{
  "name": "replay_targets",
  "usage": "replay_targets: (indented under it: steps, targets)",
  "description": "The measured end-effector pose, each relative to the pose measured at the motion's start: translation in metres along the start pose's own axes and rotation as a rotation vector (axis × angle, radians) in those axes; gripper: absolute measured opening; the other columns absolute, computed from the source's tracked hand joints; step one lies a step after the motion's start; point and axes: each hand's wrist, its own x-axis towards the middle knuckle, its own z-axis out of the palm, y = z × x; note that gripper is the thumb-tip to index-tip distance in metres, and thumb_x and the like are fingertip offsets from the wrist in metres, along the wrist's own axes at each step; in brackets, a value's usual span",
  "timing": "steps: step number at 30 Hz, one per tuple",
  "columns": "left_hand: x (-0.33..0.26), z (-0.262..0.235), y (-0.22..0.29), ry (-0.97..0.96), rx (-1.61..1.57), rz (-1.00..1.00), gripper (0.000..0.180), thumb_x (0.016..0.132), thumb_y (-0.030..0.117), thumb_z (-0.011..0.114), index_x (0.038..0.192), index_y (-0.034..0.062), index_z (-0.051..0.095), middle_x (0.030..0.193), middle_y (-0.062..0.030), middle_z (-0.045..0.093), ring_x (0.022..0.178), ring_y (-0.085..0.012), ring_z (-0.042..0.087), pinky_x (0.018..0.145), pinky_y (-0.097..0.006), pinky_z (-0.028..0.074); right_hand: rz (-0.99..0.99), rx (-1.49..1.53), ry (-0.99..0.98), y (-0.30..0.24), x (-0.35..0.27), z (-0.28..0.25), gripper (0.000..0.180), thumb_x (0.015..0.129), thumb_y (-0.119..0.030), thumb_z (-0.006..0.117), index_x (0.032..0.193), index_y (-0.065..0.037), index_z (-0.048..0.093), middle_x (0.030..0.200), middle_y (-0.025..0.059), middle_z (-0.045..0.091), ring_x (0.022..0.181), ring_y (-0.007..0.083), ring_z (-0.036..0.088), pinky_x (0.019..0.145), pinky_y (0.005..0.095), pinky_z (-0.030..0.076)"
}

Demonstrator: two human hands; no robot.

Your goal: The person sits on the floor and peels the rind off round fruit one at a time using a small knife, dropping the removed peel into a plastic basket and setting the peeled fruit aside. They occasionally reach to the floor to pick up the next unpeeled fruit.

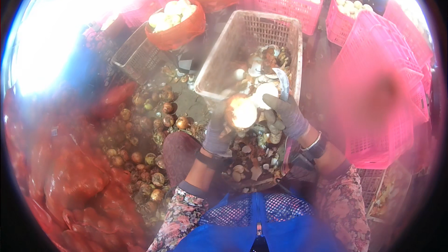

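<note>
Gloved hands: left [218, 133] clamps a peeled onion [242, 111], right [288, 112] grips a knife [283, 83].

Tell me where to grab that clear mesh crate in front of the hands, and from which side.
Take the clear mesh crate by its top rim, probably at the near left corner, coming from above. The walls slope and it sits tilted with peels piled at the near end, so the stiff rim looks surest. The right hand holds a curved knife there; the left hand holds an onion.

Very bright light pours in from the top left and washes that corner white. A pink haze blurs the right side. The edges bend round and go dark. The middle is fairly sharp.
</note>
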Motion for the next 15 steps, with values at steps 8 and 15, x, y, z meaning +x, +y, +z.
replay_targets:
  steps: [8, 15]
  targets:
    - [-0.003, -0.004, -0.015, 0.006, 0.081, 0.228, 0.046, 0.086, 0.031, 0.061, 0.119, 0.001, 0.051, 0.103, -0.0104, 0.058, 0.089, -0.018, 0.061, 0.071, -0.027, 0.053, -0.158, -0.213, 0.165, 0.021, 0.008, 0.008, 0.023, 0.089, -0.028, 0.061, 0.08, -0.007, 0.06, 0.053, 0.0011, 0.054, 0.037, 0.0088, 0.046, 0.034, 0.022, 0.036]
    - [-0.005, -0.023, -0.004, -0.14, -0.423, 0.144, 0.071, 0.082, 0.055, 0.059, 0.128, 0.0035, 0.045, 0.121, -0.0157, 0.055, 0.108, -0.0294, 0.058, 0.086, -0.04, 0.055, 0.093, 0.599, 0.534, 0.005, 0.039, -0.031, 0.024, 0.092, -0.024, 0.058, 0.107, -0.005, 0.058, 0.08, 0.0076, 0.063, 0.05, 0.0092, 0.053, 0.039, 0.0248, 0.039]
